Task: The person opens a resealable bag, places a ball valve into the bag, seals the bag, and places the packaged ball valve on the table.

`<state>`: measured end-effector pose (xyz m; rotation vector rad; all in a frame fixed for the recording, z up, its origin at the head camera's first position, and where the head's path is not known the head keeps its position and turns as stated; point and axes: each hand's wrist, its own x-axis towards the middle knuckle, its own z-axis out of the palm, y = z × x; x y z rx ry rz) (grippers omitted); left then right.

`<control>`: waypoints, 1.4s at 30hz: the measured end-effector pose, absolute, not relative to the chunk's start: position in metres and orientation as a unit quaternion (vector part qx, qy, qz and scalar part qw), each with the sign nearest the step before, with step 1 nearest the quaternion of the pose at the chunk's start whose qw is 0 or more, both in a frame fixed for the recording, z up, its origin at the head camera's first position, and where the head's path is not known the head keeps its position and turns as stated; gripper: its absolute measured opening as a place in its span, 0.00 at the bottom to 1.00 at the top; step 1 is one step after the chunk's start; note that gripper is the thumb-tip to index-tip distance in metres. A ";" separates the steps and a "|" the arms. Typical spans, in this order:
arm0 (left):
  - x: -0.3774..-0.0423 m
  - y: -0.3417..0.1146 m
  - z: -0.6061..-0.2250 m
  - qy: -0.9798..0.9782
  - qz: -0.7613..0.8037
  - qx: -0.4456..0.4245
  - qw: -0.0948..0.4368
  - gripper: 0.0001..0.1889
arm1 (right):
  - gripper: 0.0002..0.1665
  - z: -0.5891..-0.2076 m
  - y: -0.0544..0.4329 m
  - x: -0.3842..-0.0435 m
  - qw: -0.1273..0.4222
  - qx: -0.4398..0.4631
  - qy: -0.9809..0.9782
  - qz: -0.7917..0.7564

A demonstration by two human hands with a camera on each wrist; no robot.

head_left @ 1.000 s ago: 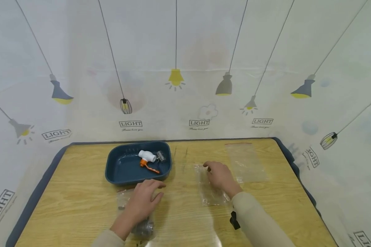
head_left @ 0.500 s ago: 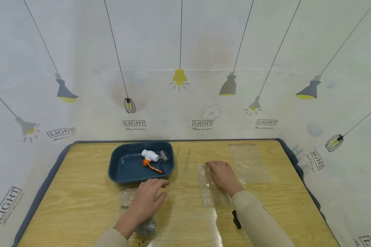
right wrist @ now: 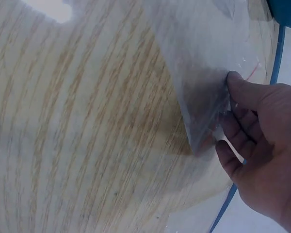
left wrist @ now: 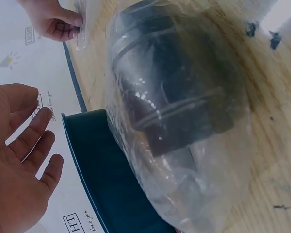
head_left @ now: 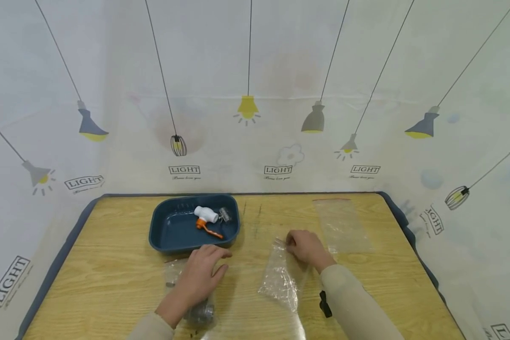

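Observation:
In the head view my right hand (head_left: 307, 246) pinches the upper edge of a clear zip bag (head_left: 280, 283); the bag's lower part hangs toward me. The right wrist view shows thumb and fingers on the bag's edge (right wrist: 194, 92). My left hand (head_left: 200, 274), fingers loosely spread and holding nothing, hovers over a second clear zip bag (head_left: 176, 267). Inside that bag lies a dark, ribbed cylindrical part (left wrist: 169, 82), mostly hidden by the hand in the head view.
A dark blue tray (head_left: 170, 231) stands at the back left. It holds a white plastic ball valve (head_left: 206, 214) with an orange handle and a small clear or metallic piece (head_left: 225, 215). Another flat zip bag (head_left: 344, 226) lies at the back right of the wooden table (head_left: 97, 264).
My right hand has gripped the bag's upper edge and drawn it slightly toward me. The bag is lifted and now slants to the left. My left hand stays nearly still.

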<state>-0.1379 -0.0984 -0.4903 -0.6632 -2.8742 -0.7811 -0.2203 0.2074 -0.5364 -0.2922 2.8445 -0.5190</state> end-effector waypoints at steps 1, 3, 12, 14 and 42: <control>-0.138 -0.098 -0.490 -0.941 -0.256 -0.218 0.045 0.11 | 0.06 -0.535 0.208 -0.219 0.124 -0.097 0.970 -0.186; -0.138 -0.097 -0.490 -0.941 -0.256 -0.217 0.044 0.11 | 0.05 -0.532 0.208 -0.216 0.134 -0.097 0.966 -0.201; -0.138 -0.096 -0.488 -0.943 -0.251 -0.215 0.040 0.10 | 0.03 -0.507 0.203 -0.208 0.145 -0.140 0.943 -0.263; -0.139 -0.094 -0.487 -0.943 -0.254 -0.210 0.033 0.10 | 0.03 -0.500 0.201 -0.206 0.143 -0.164 0.939 -0.266; -0.145 -0.065 -0.485 -0.914 -0.343 -0.210 0.053 0.03 | 0.10 -0.438 0.162 -0.174 0.108 -0.307 0.901 -0.286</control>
